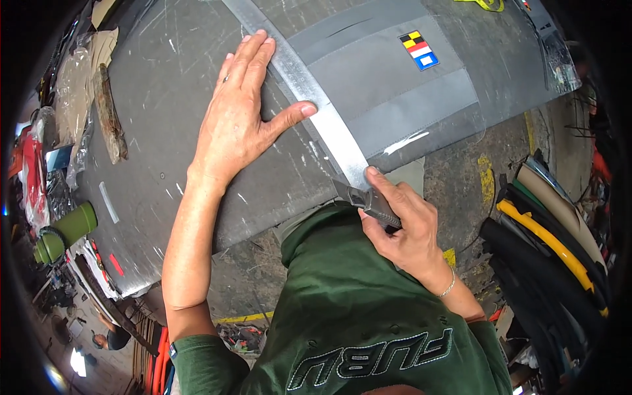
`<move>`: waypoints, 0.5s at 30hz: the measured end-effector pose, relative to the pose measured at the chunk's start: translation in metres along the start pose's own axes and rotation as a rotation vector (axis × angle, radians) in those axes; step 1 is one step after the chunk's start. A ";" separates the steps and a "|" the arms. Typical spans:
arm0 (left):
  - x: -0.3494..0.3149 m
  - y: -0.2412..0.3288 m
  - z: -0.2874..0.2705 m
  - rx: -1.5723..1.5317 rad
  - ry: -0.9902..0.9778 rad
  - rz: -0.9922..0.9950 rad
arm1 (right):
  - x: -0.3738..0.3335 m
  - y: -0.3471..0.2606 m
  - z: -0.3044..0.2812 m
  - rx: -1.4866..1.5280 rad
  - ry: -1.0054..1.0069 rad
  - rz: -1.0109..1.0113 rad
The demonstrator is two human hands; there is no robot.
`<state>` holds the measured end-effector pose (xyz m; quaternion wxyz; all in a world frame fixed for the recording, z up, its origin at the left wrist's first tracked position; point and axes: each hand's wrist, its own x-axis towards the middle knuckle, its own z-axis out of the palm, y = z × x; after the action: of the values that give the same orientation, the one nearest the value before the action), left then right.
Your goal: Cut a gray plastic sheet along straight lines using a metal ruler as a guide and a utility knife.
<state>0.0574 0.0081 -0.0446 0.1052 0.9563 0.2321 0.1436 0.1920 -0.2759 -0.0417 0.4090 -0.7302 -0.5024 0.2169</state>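
A long metal straightedge (303,85) lies slantwise along the left edge of a grey fabric panel (395,85). My left hand (240,112) is spread flat, its fingertips and thumb pressing on the straightedge while the palm rests on the table. Closed around a dark utility knife (375,203), my right hand (408,227) is at the near end of the straightedge, by the table's front edge. The knife's head touches or nearly touches the metal; its blade tip cannot be made out. On the panel is a small patch (419,51) of coloured checks and stripes.
The dark, scratched worktable (164,85) ends just before my body. A worn brown strip (108,115), clear plastic and a green cylinder (72,227) are at the left. Rolls of material, one yellow (550,230), stand at the right. Another person (115,334) is far off, lower left.
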 end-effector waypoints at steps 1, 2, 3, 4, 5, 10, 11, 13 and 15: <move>0.000 0.000 0.000 0.004 -0.001 0.000 | 0.000 0.000 0.001 -0.006 -0.001 -0.002; 0.000 0.000 0.001 0.004 0.000 0.000 | 0.000 0.001 0.001 -0.012 -0.002 -0.004; 0.000 -0.001 0.001 0.004 0.001 -0.002 | 0.000 0.001 0.001 -0.018 -0.003 -0.006; 0.000 -0.001 0.001 0.004 0.002 -0.003 | 0.000 0.001 0.001 -0.016 -0.005 -0.003; 0.000 -0.001 0.001 0.004 0.002 -0.004 | 0.000 0.001 0.000 -0.013 -0.007 0.000; 0.000 -0.001 0.001 0.004 0.005 -0.004 | 0.000 0.000 -0.002 -0.021 -0.020 0.006; 0.000 -0.001 0.001 0.004 0.007 -0.002 | 0.000 0.000 -0.001 -0.016 -0.016 0.009; 0.000 -0.001 0.001 0.005 0.011 0.005 | 0.000 0.000 0.000 -0.005 -0.010 0.013; 0.000 -0.002 0.002 0.006 0.013 0.010 | 0.000 0.000 0.001 0.005 -0.007 0.012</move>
<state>0.0573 0.0094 -0.0464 0.1001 0.9568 0.2285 0.1495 0.1914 -0.2755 -0.0423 0.4078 -0.7315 -0.4990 0.2229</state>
